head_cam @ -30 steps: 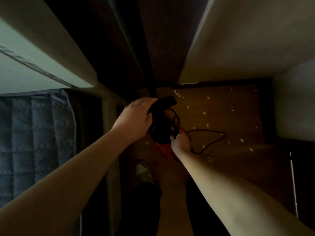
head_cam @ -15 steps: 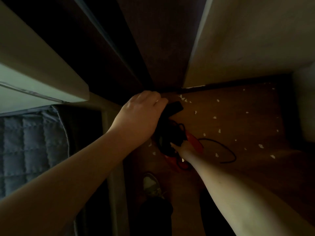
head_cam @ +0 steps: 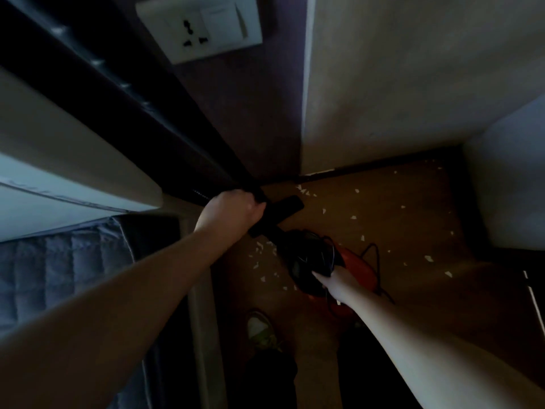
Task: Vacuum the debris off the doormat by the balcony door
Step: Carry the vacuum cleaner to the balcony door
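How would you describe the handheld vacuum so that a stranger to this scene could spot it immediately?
Start at the brown doormat strewn with white scraps. Above its left part, both hands hold the vacuum: the left hand grips its flat black nozzle, the right hand its body. Nothing else here is black and orange.

Vacuum (head_cam: pixel 312 261): glossy black and orange plastic. Doormat (head_cam: pixel 413 231): matt brown, flat weave look. Debris (head_cam: pixel 427 258): white paper-like scraps. Bed cover (head_cam: pixel 59 267): grey quilted cloth. Socket plate (head_cam: pixel 200 25): smooth white plastic.
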Motion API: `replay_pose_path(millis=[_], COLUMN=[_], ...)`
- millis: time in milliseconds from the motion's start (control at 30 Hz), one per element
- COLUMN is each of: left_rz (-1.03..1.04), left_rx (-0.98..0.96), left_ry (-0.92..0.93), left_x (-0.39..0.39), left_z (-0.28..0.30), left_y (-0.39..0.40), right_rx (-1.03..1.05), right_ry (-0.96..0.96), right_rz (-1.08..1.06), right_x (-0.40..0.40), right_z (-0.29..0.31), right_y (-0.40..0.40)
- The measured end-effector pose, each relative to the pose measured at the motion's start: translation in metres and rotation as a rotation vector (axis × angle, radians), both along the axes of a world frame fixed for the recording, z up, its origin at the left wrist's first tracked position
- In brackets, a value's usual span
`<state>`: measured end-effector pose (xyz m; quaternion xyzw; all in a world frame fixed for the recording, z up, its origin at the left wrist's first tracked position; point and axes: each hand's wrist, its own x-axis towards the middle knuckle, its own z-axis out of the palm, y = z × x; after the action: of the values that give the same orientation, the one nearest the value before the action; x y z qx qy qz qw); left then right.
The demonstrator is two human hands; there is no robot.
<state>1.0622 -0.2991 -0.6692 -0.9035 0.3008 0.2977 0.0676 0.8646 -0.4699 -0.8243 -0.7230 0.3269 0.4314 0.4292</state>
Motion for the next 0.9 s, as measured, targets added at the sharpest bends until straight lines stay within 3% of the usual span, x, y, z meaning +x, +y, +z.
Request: replay_pose_path(millis=[67,100,167,367,533,733,900], left_rz=[0.761,1.007,1.209,1.224,1.164,1.027,1.03], left_rx=[-0.328,-0.465,-0.637,-0.75,-0.817,-0.83,-0.856], left_ry=[0.073,0.08,0.135,0.137,0.113,0.112,0.034], left_x=[0.001,0.003,0.009,0.009,-0.024,-0.074,-0.124], left_z=[-0.008,-0.009,-0.007,0.004,0.04,0.141,0.241], left_y=[0.008,0.009,0.0,-0.025,-0.025,-0.015,-0.013], right_rx=[-0.008,0.003,0.001,-0.007,-0.028,-0.051,-0.105], right_ry=[0.01,0.013,0.011,-0.034,-0.12,-0.218,-0.379], right_rz=[0.018,0.02,0.045,0.14,0.133,0.214,0.444], right_x=[-0.005,-0.007,-0.011,-0.018,-0.027,-0.053,-0.072], right_z=[0.008,0.011,0.022,0.055,0.118,0.232,0.331], right_y=[-0.011,-0.016,-0.023,-0.038,-0.047,-0.063,-0.071])
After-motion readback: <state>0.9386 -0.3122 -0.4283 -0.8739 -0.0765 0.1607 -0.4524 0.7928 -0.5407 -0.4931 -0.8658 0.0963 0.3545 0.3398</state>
